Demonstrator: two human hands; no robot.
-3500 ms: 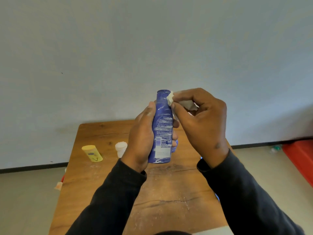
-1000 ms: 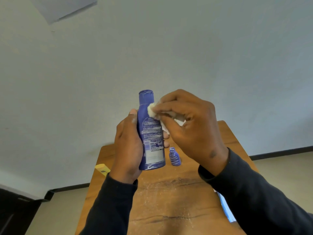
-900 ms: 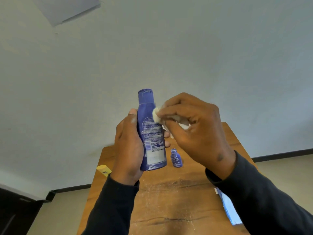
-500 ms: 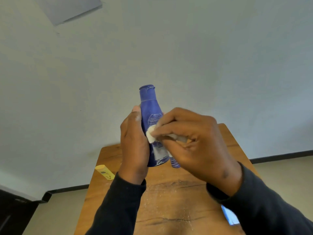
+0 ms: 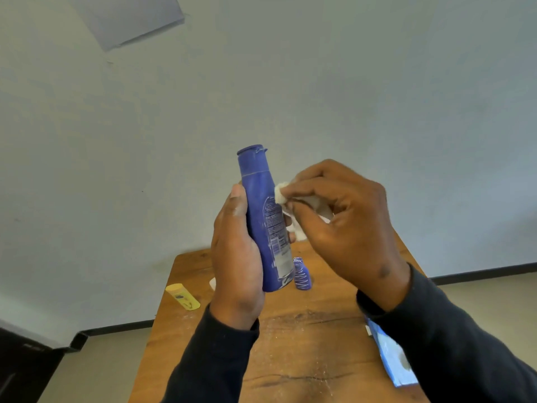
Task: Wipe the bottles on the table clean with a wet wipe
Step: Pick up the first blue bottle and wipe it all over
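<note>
The wet wipe (image 5: 280,195), pinched in the right hand (image 5: 345,225), has slid up the blue bottle (image 5: 263,222) gripped by the left hand (image 5: 236,266).

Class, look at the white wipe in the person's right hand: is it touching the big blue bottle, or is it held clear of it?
Touching. In the head view, the wipe, pinched in the right hand, presses against the side of the blue bottle beside its label, with no gap showing.

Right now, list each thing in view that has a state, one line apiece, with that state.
Large blue bottle: cap closed, held up off the table, roughly upright.
Wet wipe: bunched, pressed against the bottle's side.
Left hand: grips the bottle's body.
Right hand: pinches the wipe.
Small blue bottle: standing on the table.
Yellow bottle: lying on its side.
Blue packet: flat at the table's right edge.
</note>
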